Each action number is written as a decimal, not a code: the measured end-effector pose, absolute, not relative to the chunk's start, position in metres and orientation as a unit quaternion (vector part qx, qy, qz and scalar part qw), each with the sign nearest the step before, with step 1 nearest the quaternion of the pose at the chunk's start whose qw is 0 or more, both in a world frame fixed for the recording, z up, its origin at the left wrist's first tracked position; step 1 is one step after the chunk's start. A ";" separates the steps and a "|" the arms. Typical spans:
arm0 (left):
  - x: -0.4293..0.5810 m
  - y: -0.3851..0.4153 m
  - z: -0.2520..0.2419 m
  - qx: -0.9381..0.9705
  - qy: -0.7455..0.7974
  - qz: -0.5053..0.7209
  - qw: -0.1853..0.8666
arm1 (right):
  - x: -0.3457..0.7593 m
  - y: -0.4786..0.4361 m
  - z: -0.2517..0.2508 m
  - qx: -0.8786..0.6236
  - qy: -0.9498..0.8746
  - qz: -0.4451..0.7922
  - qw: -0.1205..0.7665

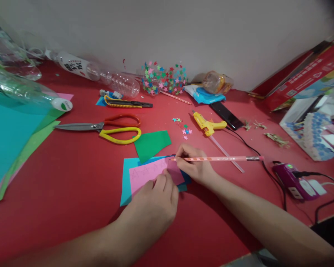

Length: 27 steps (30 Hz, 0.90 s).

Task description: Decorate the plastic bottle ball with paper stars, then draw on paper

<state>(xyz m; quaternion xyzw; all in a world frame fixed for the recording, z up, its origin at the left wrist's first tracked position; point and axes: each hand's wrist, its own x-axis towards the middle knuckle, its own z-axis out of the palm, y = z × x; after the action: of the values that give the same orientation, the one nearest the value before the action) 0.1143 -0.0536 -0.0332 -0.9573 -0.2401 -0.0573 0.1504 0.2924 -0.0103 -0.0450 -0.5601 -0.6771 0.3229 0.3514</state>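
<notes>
My right hand (196, 165) pinches a pink patterned pencil (222, 158), its tip on the upper right part of a pink paper (139, 180). A row of faint pencilled letters like "A" runs along that sheet's top. My left hand (153, 200), fingers bent and close together, holds the pink paper down and hides its lower part. Beneath the pink sheet lie light blue paper (125, 185) and a darker blue piece. A green paper piece (152, 144) touches the stack's upper edge. Large scissors (100, 128) with one red and one yellow handle lie beyond, to the left.
A yellow glue gun (208, 124), black phone (226, 115) and purple power adapter (295, 181) with cords lie to the right. A yellow utility knife (128, 103), plastic bottles (119, 82) and a star-covered clear container (164, 79) sit farther back. Coloured sheets (13, 129) cover the left.
</notes>
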 end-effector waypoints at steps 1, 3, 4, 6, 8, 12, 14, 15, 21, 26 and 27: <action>0.114 -0.054 -0.033 -0.958 -0.240 -0.055 0.148 | 0.293 -0.010 -0.045 -0.558 -0.679 0.324 0.350; 0.114 -0.054 -0.033 -0.958 -0.241 -0.049 0.145 | 0.293 -0.010 -0.045 -0.553 -0.683 0.324 0.351; 0.114 -0.054 -0.032 -0.958 -0.240 -0.049 0.146 | 0.293 -0.010 -0.045 -0.550 -0.686 0.322 0.351; 0.114 -0.053 -0.031 -0.958 -0.240 -0.048 0.149 | 0.294 -0.010 -0.044 -0.545 -0.691 0.318 0.351; 0.114 -0.053 -0.030 -0.958 -0.240 -0.042 0.151 | 0.294 -0.010 -0.045 -0.542 -0.696 0.317 0.348; 0.114 -0.053 -0.030 -0.960 -0.236 -0.038 0.148 | 0.295 -0.010 -0.046 -0.542 -0.703 0.309 0.342; 0.114 -0.053 -0.030 -0.960 -0.237 -0.041 0.146 | 0.294 -0.010 -0.047 -0.547 -0.703 0.303 0.337; 0.114 -0.053 -0.031 -0.959 -0.239 -0.042 0.147 | 0.294 -0.010 -0.047 -0.549 -0.703 0.302 0.336; 0.115 -0.052 -0.031 -0.958 -0.238 -0.059 0.150 | 0.293 -0.011 -0.044 -0.541 -0.701 0.318 0.339; 0.115 -0.053 -0.031 -0.958 -0.237 -0.062 0.150 | 0.293 -0.011 -0.044 -0.520 -0.715 0.318 0.342; 0.115 -0.053 -0.032 -0.958 -0.236 -0.061 0.151 | 0.293 -0.011 -0.044 -0.517 -0.718 0.317 0.343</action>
<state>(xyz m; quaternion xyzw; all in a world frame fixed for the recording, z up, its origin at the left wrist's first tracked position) 0.1147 -0.0533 -0.0317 -0.9581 -0.2359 -0.0612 0.1506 0.2926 -0.0110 -0.0442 -0.5167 -0.7178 0.3166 0.3428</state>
